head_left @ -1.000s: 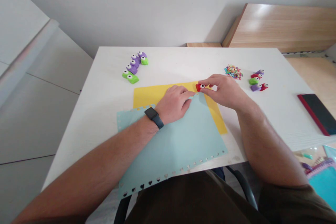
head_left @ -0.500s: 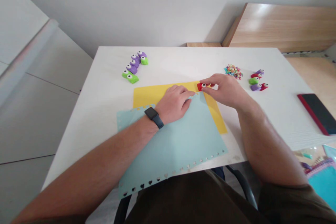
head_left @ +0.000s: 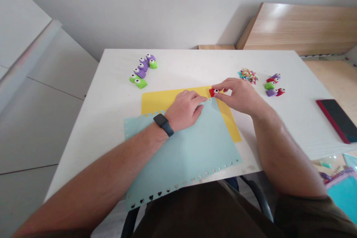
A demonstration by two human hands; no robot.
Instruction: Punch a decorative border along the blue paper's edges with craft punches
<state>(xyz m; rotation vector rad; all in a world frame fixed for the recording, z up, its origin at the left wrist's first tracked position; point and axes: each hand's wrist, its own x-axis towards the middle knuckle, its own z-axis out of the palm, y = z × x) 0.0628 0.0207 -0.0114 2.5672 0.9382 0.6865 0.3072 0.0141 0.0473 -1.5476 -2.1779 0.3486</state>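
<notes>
Red punch [head_left: 212, 92]: partly covered by fingertips; at blue sheet's [head_left: 192, 152] far right corner, bite on paper unclear.
Right hand [head_left: 237, 95]: pinching red punch between thumb and fingers.
Left hand [head_left: 185, 109]: laid unclenched, hiding some punched edge.

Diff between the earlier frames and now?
The red punch has shifted slightly to the right at the far edge of the light blue sheet, with the right hand. Nothing newly gripped or let go. The left hand still rests on the blue sheet; the yellow sheet stayed put.
</notes>
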